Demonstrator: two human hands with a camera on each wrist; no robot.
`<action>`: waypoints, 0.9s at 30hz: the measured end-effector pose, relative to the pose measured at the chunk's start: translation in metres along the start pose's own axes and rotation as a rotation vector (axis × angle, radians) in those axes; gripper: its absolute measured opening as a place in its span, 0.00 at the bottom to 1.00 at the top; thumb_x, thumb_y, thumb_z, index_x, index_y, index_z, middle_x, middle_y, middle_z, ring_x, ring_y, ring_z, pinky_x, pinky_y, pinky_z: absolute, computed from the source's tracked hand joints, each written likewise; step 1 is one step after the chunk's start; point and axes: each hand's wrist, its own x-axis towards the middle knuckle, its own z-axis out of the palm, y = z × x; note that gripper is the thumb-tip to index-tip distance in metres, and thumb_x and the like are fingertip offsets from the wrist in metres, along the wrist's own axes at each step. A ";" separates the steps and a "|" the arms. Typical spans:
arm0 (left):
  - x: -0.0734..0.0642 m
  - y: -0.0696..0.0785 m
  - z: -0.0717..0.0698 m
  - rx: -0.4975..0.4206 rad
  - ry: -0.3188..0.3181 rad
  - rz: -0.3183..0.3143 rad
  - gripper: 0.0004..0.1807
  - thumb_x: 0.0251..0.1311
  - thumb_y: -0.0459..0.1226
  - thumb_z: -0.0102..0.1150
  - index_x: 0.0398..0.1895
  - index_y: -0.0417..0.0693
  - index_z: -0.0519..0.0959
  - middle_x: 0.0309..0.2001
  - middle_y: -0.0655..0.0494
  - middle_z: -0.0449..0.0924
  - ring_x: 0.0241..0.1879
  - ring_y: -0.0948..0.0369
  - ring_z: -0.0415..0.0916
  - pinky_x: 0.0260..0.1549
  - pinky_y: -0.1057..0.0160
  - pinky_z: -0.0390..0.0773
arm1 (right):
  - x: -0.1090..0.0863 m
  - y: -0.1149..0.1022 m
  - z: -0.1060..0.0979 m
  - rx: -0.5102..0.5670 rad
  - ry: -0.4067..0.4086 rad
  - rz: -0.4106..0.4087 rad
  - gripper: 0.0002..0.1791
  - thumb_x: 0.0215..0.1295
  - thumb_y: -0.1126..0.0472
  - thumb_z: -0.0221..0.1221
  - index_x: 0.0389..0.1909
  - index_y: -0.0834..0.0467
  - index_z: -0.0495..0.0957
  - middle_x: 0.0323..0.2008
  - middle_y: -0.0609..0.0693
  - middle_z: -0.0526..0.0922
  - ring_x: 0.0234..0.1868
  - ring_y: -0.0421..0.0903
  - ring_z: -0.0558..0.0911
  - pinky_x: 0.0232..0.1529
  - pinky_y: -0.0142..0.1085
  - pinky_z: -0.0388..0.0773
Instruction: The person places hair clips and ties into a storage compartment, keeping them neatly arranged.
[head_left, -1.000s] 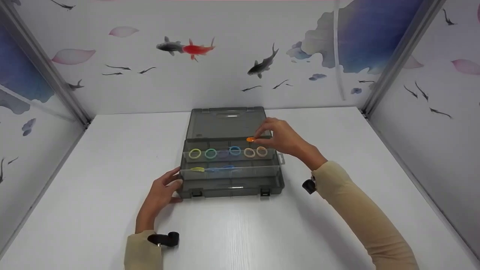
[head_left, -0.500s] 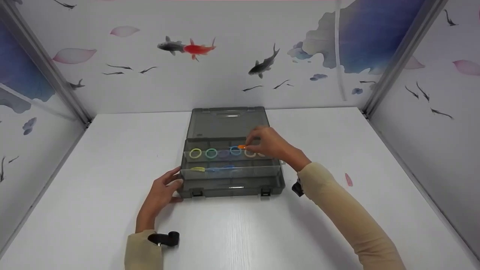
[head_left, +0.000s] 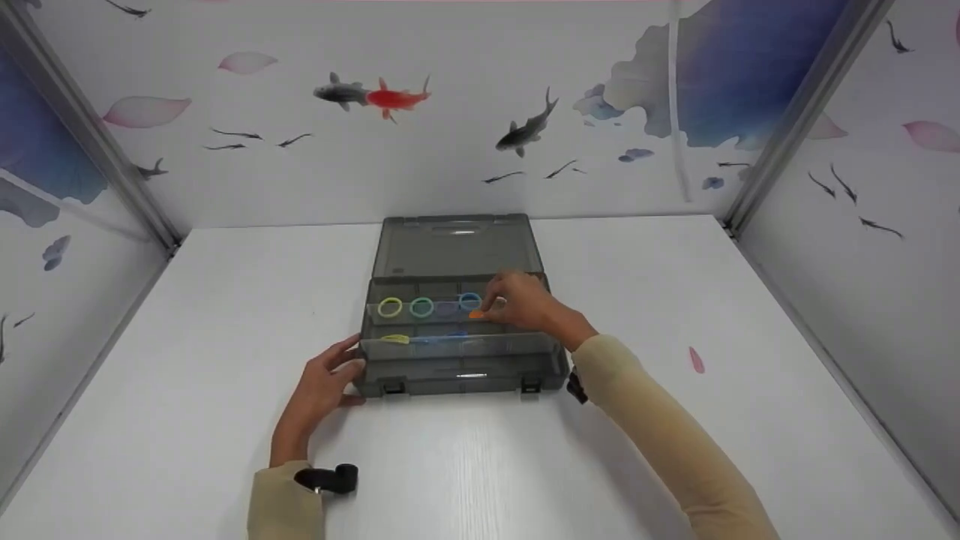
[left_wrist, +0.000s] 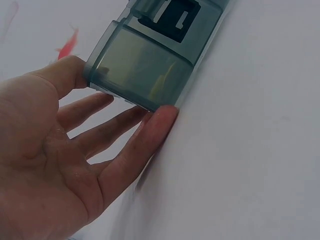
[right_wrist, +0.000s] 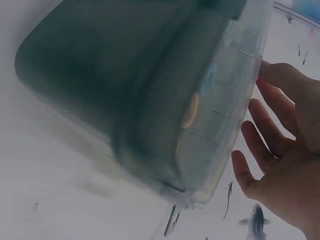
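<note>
A grey see-through compartment box [head_left: 495, 384] lies with its lid [head_left: 450, 251] laid back behind it. In its back row stand a yellow ring [head_left: 390, 307], a green ring [head_left: 421, 307], a dim purple one [head_left: 447, 309] and a blue ring [head_left: 470, 301]. Yellow [head_left: 395, 339] and blue [head_left: 457, 335] pieces lie in the middle row. My right hand [head_left: 521, 301] pinches a small orange ring [head_left: 476, 315] between thumb and finger, above the box's dividers. It covers the peach rings in the head view. My left hand [head_left: 321, 390] touches the box's left end with extended fingers.
Two black latches sit on the box's front, the right latch [head_left: 531, 385] near the corner. A pink petal shape [head_left: 697, 360] shows on the white table [head_left: 465, 465] at the right. Printed walls [head_left: 450, 165] stand behind and at both sides.
My right hand has moved left and toward the front with the orange ring, from near the lid's edge to over the box's rows. My left hand stays at the box's end.
</note>
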 end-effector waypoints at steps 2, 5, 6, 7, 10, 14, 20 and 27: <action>0.001 0.000 -0.001 0.002 -0.003 0.003 0.30 0.74 0.35 0.47 0.78 0.51 0.59 0.75 0.37 0.60 0.68 0.41 0.69 0.44 0.54 0.88 | 0.000 0.001 0.003 0.001 -0.006 0.018 0.07 0.65 0.57 0.67 0.37 0.55 0.89 0.54 0.54 0.82 0.60 0.55 0.77 0.69 0.61 0.66; 0.001 0.000 -0.002 0.002 -0.005 0.010 0.30 0.74 0.35 0.47 0.78 0.50 0.58 0.75 0.37 0.60 0.69 0.39 0.68 0.45 0.54 0.88 | 0.000 0.004 0.007 -0.001 -0.015 0.036 0.07 0.63 0.55 0.69 0.35 0.54 0.89 0.56 0.54 0.81 0.59 0.55 0.77 0.68 0.63 0.65; 0.001 0.000 -0.002 0.002 -0.006 0.013 0.30 0.74 0.35 0.46 0.78 0.50 0.58 0.75 0.36 0.59 0.69 0.39 0.67 0.45 0.54 0.88 | 0.000 0.005 0.008 -0.008 -0.017 0.035 0.07 0.62 0.54 0.69 0.34 0.54 0.89 0.56 0.53 0.81 0.59 0.55 0.77 0.68 0.65 0.65; 0.001 0.000 -0.002 0.003 -0.008 0.016 0.30 0.74 0.35 0.46 0.78 0.50 0.58 0.75 0.36 0.59 0.69 0.39 0.67 0.45 0.54 0.88 | 0.000 0.005 0.009 -0.016 -0.021 0.037 0.08 0.61 0.53 0.70 0.33 0.54 0.89 0.56 0.53 0.81 0.60 0.55 0.77 0.68 0.66 0.64; 0.001 0.000 -0.003 0.002 -0.007 0.018 0.30 0.74 0.35 0.46 0.78 0.50 0.58 0.75 0.36 0.59 0.69 0.39 0.67 0.45 0.54 0.88 | 0.000 0.007 0.011 -0.057 -0.032 0.039 0.10 0.60 0.52 0.70 0.33 0.54 0.89 0.57 0.54 0.81 0.61 0.56 0.76 0.69 0.69 0.60; 0.002 0.000 -0.003 0.001 -0.006 0.014 0.30 0.74 0.35 0.47 0.78 0.51 0.58 0.75 0.37 0.59 0.70 0.39 0.67 0.44 0.55 0.88 | 0.002 0.005 0.014 -0.102 -0.039 0.068 0.10 0.60 0.52 0.70 0.34 0.54 0.90 0.58 0.53 0.81 0.63 0.57 0.74 0.70 0.69 0.59; 0.001 -0.001 -0.003 0.000 -0.008 0.013 0.30 0.74 0.36 0.47 0.78 0.51 0.59 0.75 0.37 0.60 0.69 0.40 0.67 0.45 0.54 0.88 | 0.004 0.004 0.019 -0.113 -0.039 0.098 0.09 0.59 0.52 0.71 0.33 0.54 0.90 0.56 0.51 0.83 0.64 0.56 0.74 0.71 0.69 0.56; 0.001 -0.003 -0.002 0.000 -0.006 0.012 0.30 0.74 0.35 0.47 0.78 0.51 0.59 0.75 0.37 0.61 0.69 0.40 0.68 0.45 0.54 0.88 | 0.004 0.005 0.016 -0.066 -0.051 0.108 0.09 0.60 0.54 0.71 0.38 0.52 0.91 0.58 0.50 0.82 0.66 0.56 0.72 0.72 0.71 0.51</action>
